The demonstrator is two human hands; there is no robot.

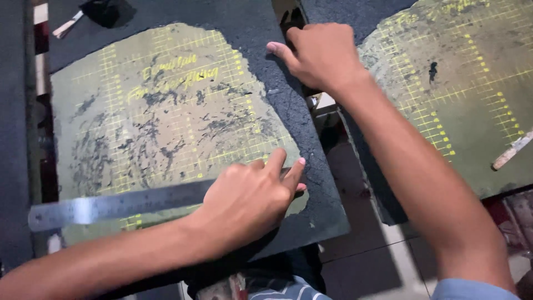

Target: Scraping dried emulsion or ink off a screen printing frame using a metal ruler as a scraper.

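Nearest the lens, the left hand point(250, 200) lies palm-down with fingers spread, pressing the right end of a steel ruler point(119, 204) flat against a worn green cutting mat point(166, 116). That ruler runs along the mat's near edge, from the hand toward the near-left corner. Farther off, the right hand point(319, 55) rests with fingers loosely curled and the thumb out on the far-right edge of the dark board point(288, 111) under the mat; it grips nothing visible.

As to progress, the ruler looks placed and held down, yet no blade is in either hand and no sheet lies on the mat, so any cutting or marking seems not yet begun. A second mat point(472, 94) sits to the right, across a gap showing tiled floor point(366, 222).

Hidden or unclear: the ruler's right end under the palm, the right fingertips, and two pale stick-like tools, one at the far-left corner point(68, 25) and one on the second mat point(512, 150).
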